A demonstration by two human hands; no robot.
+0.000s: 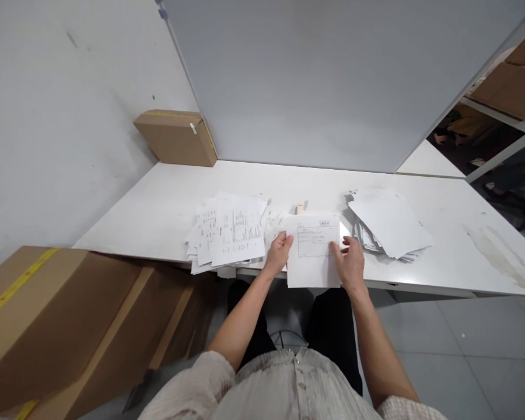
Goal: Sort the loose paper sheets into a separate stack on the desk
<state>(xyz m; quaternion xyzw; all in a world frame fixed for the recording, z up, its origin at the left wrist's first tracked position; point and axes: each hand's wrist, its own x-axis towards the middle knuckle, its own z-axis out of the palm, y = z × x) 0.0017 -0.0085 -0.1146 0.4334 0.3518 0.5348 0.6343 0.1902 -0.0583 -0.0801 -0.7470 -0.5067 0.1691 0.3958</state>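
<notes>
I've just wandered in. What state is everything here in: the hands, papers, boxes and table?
Left hand: gripping the sheet's left edge.
Right hand: thumb over the sheet's right edge; grip unclear.
Sheet: flat, printed side up.
Left pile: untidy, printing showing on top.
Right pile: untidy, top mostly blank.
Box on table: closed.
Large carton: yellow-taped.
Table: stained near its right end.

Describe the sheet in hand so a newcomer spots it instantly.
Find the white table with two loose paper piles on it, a left pile and a right pile. Between them, the printed sheet has the left hand at its left edge, the right hand at its right. Unlike the piles' top sheets, it shows a large ruled box.
</notes>
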